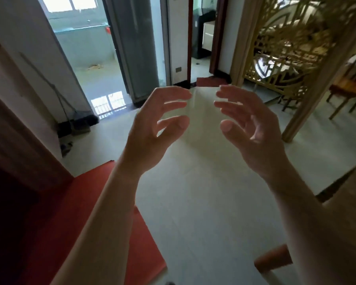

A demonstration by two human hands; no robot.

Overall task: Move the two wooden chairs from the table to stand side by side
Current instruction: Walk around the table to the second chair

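Both my hands are raised in front of me over the pale tiled floor, palms facing each other. My left hand (pixel 158 124) has its fingers spread and curled, holding nothing. My right hand (pixel 249 124) mirrors it, also empty. A wooden chair (pixel 345 89) stands at the far right behind the golden lattice screen, partly hidden. A reddish-brown wooden part (pixel 272 259) shows at the bottom right, under my right forearm; I cannot tell whether it belongs to a chair. No table is clearly visible.
A red mat (pixel 86 223) lies on the floor at the lower left beside a dark wooden door (pixel 19 140). A golden lattice screen (pixel 296 48) stands at the right. Ahead are a glass sliding door (pixel 136 48) to a balcony and a broom (pixel 70 112) against the wall.
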